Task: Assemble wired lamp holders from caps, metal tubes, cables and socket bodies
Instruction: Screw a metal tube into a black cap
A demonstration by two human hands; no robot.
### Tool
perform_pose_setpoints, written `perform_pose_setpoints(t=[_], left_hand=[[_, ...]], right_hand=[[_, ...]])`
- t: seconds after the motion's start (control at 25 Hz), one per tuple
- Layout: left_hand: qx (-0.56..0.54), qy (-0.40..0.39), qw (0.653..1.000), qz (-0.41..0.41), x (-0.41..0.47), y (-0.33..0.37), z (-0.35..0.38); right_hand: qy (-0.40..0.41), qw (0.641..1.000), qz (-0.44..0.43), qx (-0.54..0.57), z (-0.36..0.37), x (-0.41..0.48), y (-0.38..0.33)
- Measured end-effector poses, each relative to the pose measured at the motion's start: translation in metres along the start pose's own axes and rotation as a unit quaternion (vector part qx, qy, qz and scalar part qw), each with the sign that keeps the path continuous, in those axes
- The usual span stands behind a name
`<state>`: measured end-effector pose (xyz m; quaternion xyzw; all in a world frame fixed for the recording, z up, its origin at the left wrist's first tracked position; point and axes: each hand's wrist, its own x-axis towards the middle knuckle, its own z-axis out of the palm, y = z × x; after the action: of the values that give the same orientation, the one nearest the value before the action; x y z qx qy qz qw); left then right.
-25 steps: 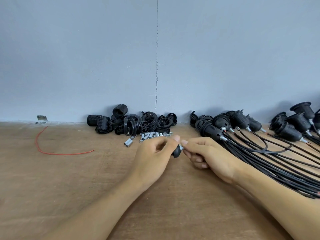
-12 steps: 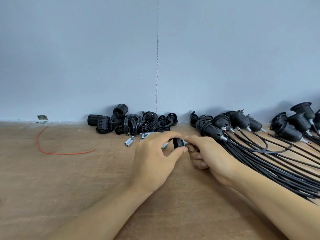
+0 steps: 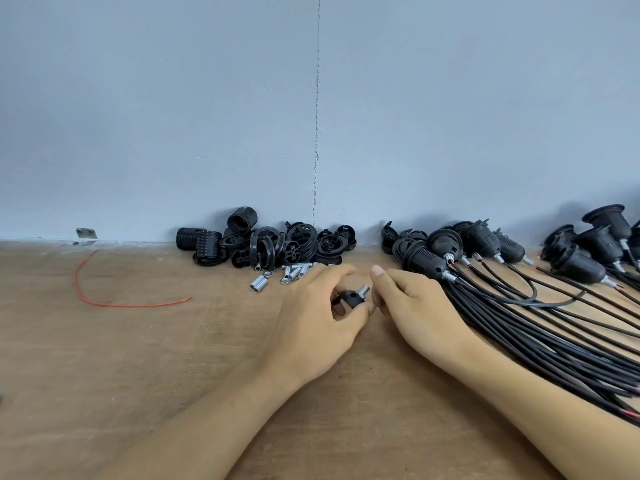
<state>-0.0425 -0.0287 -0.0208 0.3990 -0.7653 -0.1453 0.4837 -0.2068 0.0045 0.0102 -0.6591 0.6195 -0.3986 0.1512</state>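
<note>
My left hand [image 3: 311, 327] pinches a small black cap [image 3: 349, 298] between thumb and fingers just above the wooden table [image 3: 138, 358]. A short metal tube [image 3: 364, 290] sticks out of the cap toward the right. My right hand [image 3: 419, 310] is close beside the tube, thumb raised, fingers loosely curled and off the part. Loose metal tubes [image 3: 294, 271] lie behind my left hand. Black socket bodies and rings [image 3: 270, 244] are piled against the wall.
Finished lamp holders with long black cables [image 3: 519, 306] fan across the table's right side, under my right forearm. A thin red wire [image 3: 114, 303] curls at the left. A small metal bracket [image 3: 86, 233] sits at the wall's foot.
My right hand has let go of the tube and drawn slightly right. My left hand has turned, so the cap with its tube now shows between the two hands.
</note>
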Motion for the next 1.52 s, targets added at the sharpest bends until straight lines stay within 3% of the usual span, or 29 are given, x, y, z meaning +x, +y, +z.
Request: perform_pose_setpoints(t=[0.12,0.2,0.32,0.44,0.6,0.72,0.88,1.04,1.2,1.32,1.52], left_hand=[[-0.1,0.021,0.992,-0.078,0.002,0.004,0.001],[-0.206,0.016,0.966,-0.158,0.004,0.01,-0.001],[-0.262,0.002,0.937,-0.231,0.006,0.017,-0.006],[-0.271,0.012,0.93,-0.246,0.007,0.019,-0.006],[-0.288,-0.001,0.922,-0.258,0.006,0.018,-0.002],[-0.3,-0.023,0.916,-0.265,0.005,0.015,0.0],[-0.373,0.006,0.885,-0.278,0.008,0.014,0.0],[-0.416,-0.027,0.867,-0.274,0.009,0.014,-0.003],[-0.51,-0.102,0.804,-0.288,0.011,0.012,-0.009],[-0.531,-0.108,0.78,-0.312,0.012,0.011,-0.01],[-0.562,0.034,0.751,-0.344,0.021,0.003,-0.018]], right_hand=[[0.009,0.959,-0.004,-0.284,-0.003,0.0,0.003],[0.006,0.926,0.026,-0.376,-0.006,-0.001,0.001],[-0.014,0.904,0.078,-0.419,-0.016,0.0,-0.009],[-0.073,0.886,0.13,-0.439,-0.029,0.001,-0.015],[-0.082,0.863,0.117,-0.485,-0.035,0.002,-0.02],[-0.043,0.872,0.082,-0.48,-0.032,0.004,-0.015],[0.042,0.901,-0.031,-0.43,-0.019,0.008,-0.002],[0.091,0.981,-0.095,-0.145,-0.014,0.009,0.003],[0.046,0.987,-0.144,-0.055,-0.001,0.003,0.002],[0.039,0.987,-0.151,-0.049,0.002,0.001,0.006],[0.036,0.984,-0.105,-0.14,-0.002,0.002,0.016]])
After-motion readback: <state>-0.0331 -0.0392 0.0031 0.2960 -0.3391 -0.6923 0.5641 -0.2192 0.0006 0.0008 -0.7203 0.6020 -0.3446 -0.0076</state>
